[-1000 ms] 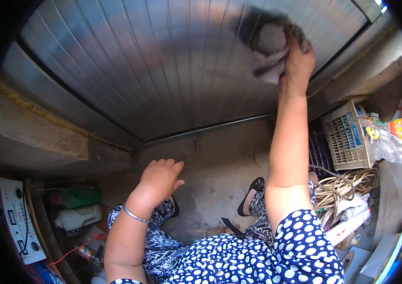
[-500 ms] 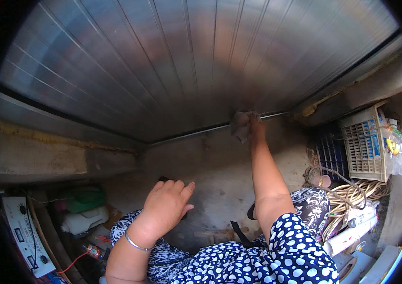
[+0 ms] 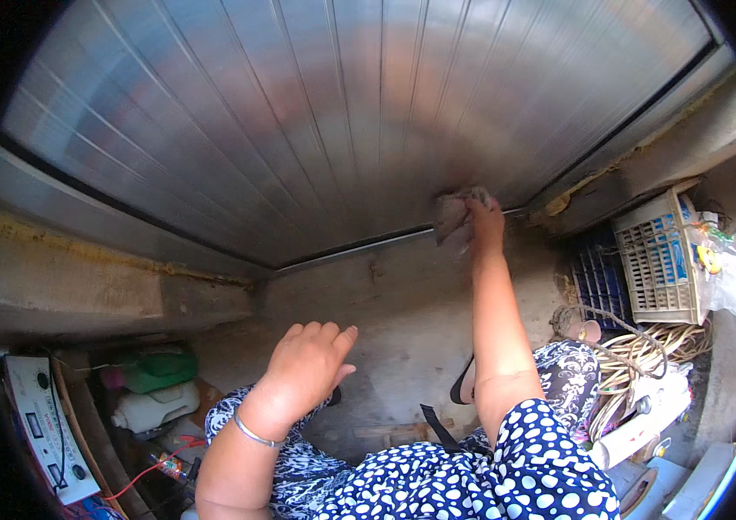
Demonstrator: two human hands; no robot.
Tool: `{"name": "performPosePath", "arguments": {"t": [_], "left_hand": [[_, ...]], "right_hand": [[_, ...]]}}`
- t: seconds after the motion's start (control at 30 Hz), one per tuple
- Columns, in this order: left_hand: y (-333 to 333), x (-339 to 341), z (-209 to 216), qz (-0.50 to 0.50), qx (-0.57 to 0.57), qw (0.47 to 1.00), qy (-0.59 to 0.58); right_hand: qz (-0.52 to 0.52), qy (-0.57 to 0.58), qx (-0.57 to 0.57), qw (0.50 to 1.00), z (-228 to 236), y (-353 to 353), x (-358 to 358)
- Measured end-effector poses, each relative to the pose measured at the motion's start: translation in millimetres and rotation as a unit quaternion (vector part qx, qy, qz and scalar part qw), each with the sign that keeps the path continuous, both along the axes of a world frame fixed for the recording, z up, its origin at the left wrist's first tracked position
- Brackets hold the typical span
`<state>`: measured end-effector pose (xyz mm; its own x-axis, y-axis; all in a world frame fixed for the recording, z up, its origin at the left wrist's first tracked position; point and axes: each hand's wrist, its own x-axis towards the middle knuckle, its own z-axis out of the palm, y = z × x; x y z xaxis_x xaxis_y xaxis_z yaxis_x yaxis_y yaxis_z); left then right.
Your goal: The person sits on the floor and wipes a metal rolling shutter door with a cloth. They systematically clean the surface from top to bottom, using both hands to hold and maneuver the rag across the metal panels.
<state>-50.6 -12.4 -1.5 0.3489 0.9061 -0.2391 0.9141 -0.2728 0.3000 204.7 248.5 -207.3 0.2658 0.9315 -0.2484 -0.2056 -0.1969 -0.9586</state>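
Lowered since before, right hand [image 3: 485, 217] clutches grey rag [image 3: 452, 218] against shutter [image 3: 299, 130].

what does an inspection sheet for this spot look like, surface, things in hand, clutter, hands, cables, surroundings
surface: ribbed metal shutter, closed down to the concrete floor
job's things: grey cloth pressed low on the shutter
clutter: plastic baskets, white jug, green container, plastic bags
grippers: right hand grips the cloth; left hand open, empty, hovers over the floor
cables: coiled cord at right; red wire at lower left
surroundings: white control box at left, concrete ledges to either side
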Motion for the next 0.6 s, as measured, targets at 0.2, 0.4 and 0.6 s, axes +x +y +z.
{"name": "performPosePath", "arguments": {"t": [0.2,0.4,0.6], "left_hand": [[1,0,-4,0.003,0.006,1.0,0.005],[0,-2,-10,0.012,0.016,0.999,0.031],[-1,-2,-5,0.022,0.007,0.999,0.038]], "right_hand": [[0.032,-0.078,0.23,0.97,235,-4,-12],[0.043,-0.046,0.455,0.888,326,7,-22],[-0.068,-0.17,0.416,0.891,243,6,-18]]}}
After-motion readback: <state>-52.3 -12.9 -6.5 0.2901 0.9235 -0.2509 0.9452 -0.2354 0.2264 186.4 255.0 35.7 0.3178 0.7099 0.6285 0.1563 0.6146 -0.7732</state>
